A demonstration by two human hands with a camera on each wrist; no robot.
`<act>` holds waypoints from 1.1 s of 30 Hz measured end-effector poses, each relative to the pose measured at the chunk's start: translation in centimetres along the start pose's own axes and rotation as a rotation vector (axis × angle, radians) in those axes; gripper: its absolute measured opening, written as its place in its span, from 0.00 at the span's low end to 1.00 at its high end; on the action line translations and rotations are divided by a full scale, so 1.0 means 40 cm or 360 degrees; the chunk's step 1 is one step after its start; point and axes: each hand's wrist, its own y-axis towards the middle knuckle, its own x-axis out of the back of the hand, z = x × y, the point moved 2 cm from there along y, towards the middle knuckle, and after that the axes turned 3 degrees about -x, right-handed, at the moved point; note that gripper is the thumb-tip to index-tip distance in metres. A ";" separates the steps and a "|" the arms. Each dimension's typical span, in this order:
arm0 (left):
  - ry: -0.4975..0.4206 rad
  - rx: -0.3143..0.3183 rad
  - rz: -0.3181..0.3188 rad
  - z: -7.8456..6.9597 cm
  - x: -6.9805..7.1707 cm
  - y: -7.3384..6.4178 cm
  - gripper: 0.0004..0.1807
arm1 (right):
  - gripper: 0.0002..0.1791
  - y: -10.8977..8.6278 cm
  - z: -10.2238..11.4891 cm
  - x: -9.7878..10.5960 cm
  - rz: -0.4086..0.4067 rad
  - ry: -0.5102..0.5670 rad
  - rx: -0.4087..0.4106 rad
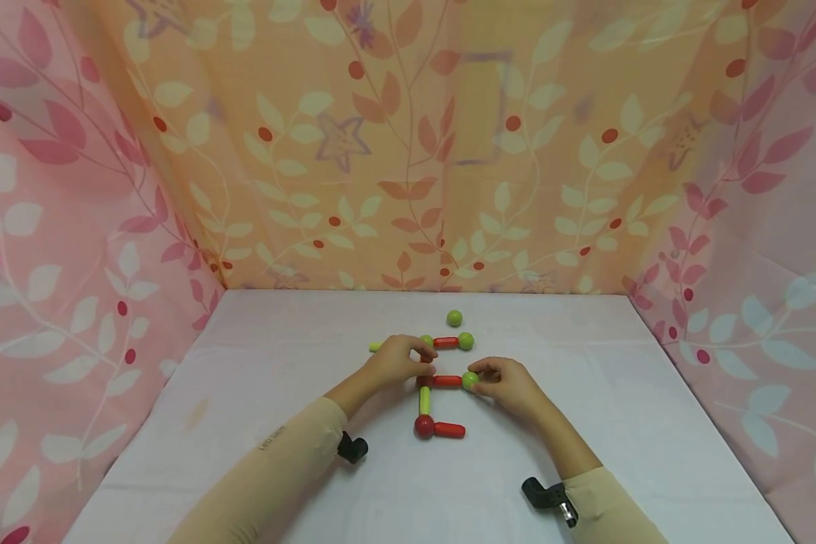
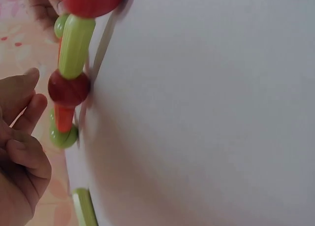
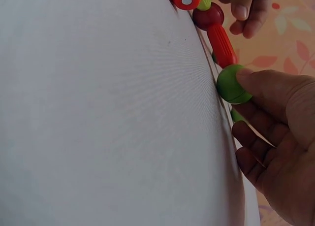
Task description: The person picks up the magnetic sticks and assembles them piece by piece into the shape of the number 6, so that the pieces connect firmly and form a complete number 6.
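Note:
My right hand (image 1: 506, 384) pinches a green ball (image 3: 230, 85) between thumb and fingers. A red rod (image 1: 446, 381) joins that ball to a dark red ball (image 3: 208, 16) in the middle of the assembly. Over this middle ball hovers my left hand (image 1: 396, 361), its fingers loosely bent with nothing between them. Toward me, a light green rod (image 2: 77, 46) links the middle ball to a larger-looking red ball (image 1: 425, 427), which has another red rod (image 1: 449, 430) on its right. The far row has a green ball (image 1: 465, 341) and a red rod (image 1: 445, 342), partly hidden by my left hand.
A loose green ball (image 1: 454, 318) lies beyond the assembly. Left of the far row, a light green rod (image 2: 84, 206) rests on the white-covered table (image 1: 279, 332). Floral curtains (image 1: 408, 151) close off the back and both sides.

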 end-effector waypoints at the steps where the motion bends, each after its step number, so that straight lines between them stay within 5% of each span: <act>1: 0.0007 -0.0012 -0.0010 0.003 0.008 0.000 0.16 | 0.16 0.000 0.000 0.000 0.0003 0.0002 -0.0003; 18: 0.0045 -0.0074 -0.0151 0.114 0.133 0.003 0.16 | 0.15 -0.006 -0.003 -0.001 0.0001 0.0008 -0.0031; 33: 0.0046 0.0132 -0.0161 0.250 0.151 0.013 0.17 | 0.15 -0.009 0.000 -0.002 -0.0005 0.0003 -0.0026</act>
